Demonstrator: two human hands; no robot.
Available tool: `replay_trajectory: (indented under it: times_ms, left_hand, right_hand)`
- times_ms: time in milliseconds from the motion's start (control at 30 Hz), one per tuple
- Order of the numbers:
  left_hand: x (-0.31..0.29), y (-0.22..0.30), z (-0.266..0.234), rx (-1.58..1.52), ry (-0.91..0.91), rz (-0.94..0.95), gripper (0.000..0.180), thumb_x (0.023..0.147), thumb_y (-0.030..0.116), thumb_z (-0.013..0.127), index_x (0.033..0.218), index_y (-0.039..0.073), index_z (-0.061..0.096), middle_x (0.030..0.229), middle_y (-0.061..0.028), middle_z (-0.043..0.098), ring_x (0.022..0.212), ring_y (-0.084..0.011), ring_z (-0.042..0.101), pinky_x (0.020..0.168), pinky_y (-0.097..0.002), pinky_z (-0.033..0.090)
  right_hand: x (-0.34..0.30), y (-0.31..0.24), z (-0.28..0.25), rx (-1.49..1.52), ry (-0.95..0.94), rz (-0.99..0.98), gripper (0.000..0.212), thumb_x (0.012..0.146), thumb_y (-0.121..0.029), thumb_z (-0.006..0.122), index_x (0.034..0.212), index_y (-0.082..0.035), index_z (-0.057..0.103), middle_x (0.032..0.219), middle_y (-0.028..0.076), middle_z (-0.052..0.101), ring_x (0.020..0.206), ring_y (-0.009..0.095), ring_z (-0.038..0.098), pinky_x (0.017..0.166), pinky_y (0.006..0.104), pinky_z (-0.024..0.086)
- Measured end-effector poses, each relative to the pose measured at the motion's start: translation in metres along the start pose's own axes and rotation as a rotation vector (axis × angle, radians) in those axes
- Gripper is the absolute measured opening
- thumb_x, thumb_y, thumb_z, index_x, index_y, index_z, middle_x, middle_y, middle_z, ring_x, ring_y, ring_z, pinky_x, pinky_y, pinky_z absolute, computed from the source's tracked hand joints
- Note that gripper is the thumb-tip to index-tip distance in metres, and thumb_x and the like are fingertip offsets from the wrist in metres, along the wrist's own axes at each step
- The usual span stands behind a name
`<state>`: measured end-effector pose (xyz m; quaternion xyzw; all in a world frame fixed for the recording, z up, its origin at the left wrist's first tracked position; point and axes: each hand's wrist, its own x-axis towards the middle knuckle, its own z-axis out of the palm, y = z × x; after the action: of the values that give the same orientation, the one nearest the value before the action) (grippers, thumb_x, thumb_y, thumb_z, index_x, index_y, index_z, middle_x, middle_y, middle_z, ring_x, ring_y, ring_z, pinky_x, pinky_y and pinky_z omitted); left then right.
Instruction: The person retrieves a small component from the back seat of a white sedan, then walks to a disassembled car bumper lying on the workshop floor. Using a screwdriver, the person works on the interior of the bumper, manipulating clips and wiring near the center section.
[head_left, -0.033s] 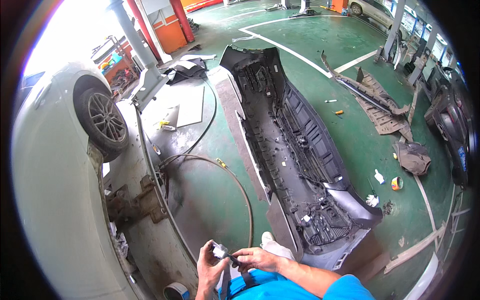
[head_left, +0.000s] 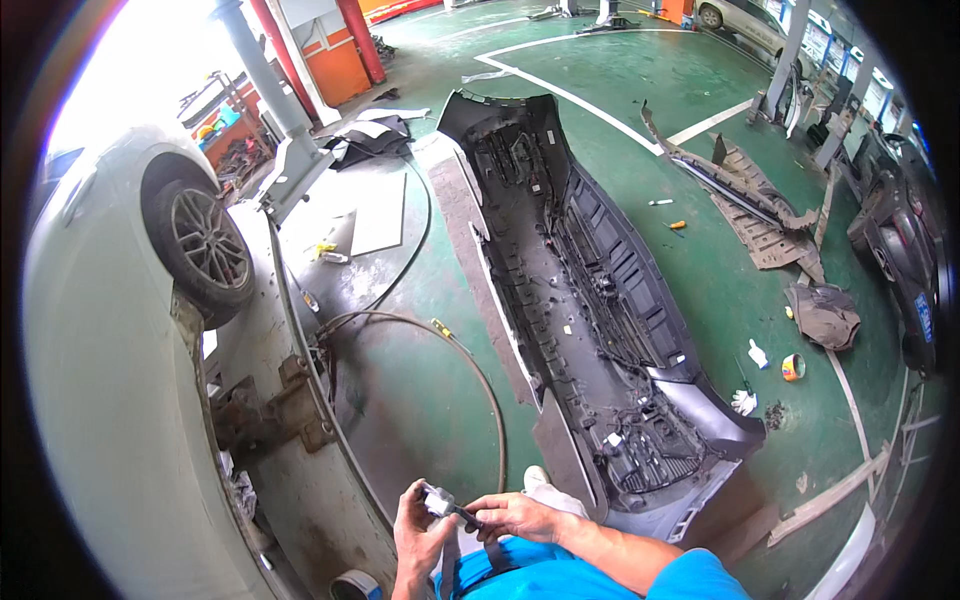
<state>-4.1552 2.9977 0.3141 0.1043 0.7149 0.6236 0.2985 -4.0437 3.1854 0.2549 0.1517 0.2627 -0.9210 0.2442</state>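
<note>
Holding a small white connector low in the view, the left hand is gripping its body while the right hand is pinching the dark lead at its end. Nothing is shifting between the two views, so the work is staying on that connector, beside the grey bumper lying inside-up on the green floor.

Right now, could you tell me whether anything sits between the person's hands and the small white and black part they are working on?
Nothing visible does. The left hand and the right hand both already hold the small white and black part directly, above the green floor beside the detached bumper.
</note>
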Motion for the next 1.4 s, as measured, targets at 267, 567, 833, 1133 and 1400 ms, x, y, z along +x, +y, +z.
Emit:
replay_trajectory:
  times_ms: [267,567,833,1133,1400]
  left_hand:
    - [0.188,0.021,-0.024,-0.143,-0.201,-0.082,0.076,0.079,-0.011,0.075,0.144,0.005,0.041,0.137,-0.0098,0.051,0.124,-0.0238,0.056,0.103,-0.0382,0.051]
    - [0.405,0.082,-0.091,-0.482,-0.543,-0.478,0.058,0.091,0.004,0.070,0.142,-0.003,0.045,0.142,-0.0154,0.054,0.130,-0.0245,0.053,0.113,-0.0410,0.040]
    - [0.527,0.105,-0.043,-0.116,-0.850,-0.500,0.069,0.089,-0.005,0.068,0.150,-0.003,0.037,0.148,-0.0157,0.048,0.132,-0.0244,0.050,0.111,-0.0382,0.043]
    - [0.633,0.123,0.044,-0.040,-0.850,-0.626,0.046,0.090,-0.006,0.064,0.134,-0.005,0.051,0.119,-0.0131,0.066,0.108,-0.0213,0.064,0.099,-0.0362,0.050]
    - [0.725,0.099,0.126,0.366,-1.077,-0.727,0.056,0.086,0.003,0.077,0.134,-0.006,0.050,0.117,-0.0124,0.068,0.106,-0.0173,0.064,0.095,-0.0313,0.052]
  right_hand:
    - [0.108,-0.102,-0.030,0.079,0.292,-0.163,0.047,0.092,-0.014,0.073,0.134,0.000,0.058,0.116,0.010,0.067,0.099,0.017,0.066,0.082,0.0329,0.058]
    - [0.218,-0.222,-0.003,0.215,0.708,-0.591,0.040,0.081,0.004,0.074,0.120,0.000,0.066,0.103,0.007,0.069,0.092,0.016,0.066,0.085,0.0293,0.054]
    - [0.247,-0.308,-0.046,0.215,0.824,-0.837,0.045,0.084,0.000,0.072,0.128,-0.002,0.062,0.111,0.006,0.068,0.101,0.015,0.064,0.092,0.0299,0.052]
    - [0.248,-0.409,-0.111,0.211,0.902,-0.884,0.047,0.091,0.001,0.067,0.137,-0.003,0.059,0.113,0.006,0.068,0.102,0.013,0.064,0.093,0.0283,0.053]
    - [0.272,-0.436,-0.200,0.426,0.990,-1.011,0.053,0.089,0.001,0.070,0.140,-0.003,0.055,0.115,0.008,0.066,0.100,0.013,0.063,0.087,0.0276,0.052]
